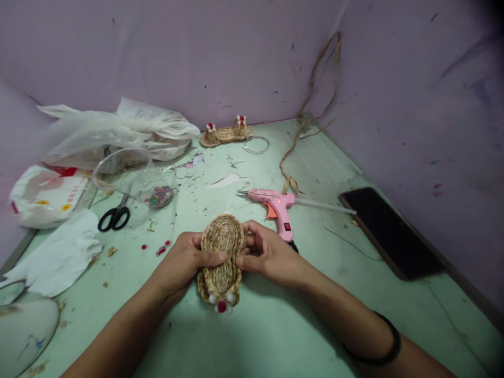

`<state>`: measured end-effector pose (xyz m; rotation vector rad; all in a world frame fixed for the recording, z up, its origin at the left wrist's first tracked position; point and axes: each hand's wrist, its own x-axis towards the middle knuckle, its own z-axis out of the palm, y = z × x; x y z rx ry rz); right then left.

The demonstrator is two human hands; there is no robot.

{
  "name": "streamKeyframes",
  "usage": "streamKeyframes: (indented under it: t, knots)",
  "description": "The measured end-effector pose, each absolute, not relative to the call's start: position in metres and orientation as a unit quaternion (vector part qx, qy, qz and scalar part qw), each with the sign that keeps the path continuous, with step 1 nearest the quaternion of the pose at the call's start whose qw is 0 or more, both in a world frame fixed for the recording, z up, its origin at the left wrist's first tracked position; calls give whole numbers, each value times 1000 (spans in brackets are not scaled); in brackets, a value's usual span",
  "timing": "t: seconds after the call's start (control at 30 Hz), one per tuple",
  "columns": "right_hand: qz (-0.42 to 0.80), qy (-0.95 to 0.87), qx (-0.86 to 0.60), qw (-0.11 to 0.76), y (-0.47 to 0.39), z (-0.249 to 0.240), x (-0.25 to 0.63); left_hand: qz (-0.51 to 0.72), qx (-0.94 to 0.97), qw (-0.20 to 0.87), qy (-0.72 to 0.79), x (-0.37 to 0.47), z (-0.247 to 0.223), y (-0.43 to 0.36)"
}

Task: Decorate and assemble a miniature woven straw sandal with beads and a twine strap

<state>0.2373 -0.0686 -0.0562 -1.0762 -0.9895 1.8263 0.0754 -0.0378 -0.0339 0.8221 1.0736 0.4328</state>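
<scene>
While, in head view, left hand [185,262] and right hand [270,254] held the woven piece [223,236] over the near middle of the worktop [252,346], the step appeared to be pressing or checking; next move probably called for even support, beads [221,306] untouched.

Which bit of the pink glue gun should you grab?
The handle of the pink glue gun, I'd say, coming from the near right with a free right hand. The handle points toward the person, while the metal nozzle points left. Keep off that tip: a light glows on the gun, so it may be hot.
</scene>
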Motion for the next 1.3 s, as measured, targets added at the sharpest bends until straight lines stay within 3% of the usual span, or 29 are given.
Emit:
streamKeyframes:
  t: [0.47, 0.73, 0.93, 1.3]
  knots:
    - [674, -387, -462, 427, -73, -57, 228, 176, 393, 755, 494, 74, -36, -38]
    - [551, -439, -557, 441, -80, -64, 219, 179, 448, 706, 518, 76, -37, -42]
    - [709, -407, -406, 409, -74, -55, 235, 189, 401, 744, 500, 71, -36, -37]
    - [684, -399, -468, 392, -73, -57, 230, 184, 398, 737, 514, 73, -34, -38]
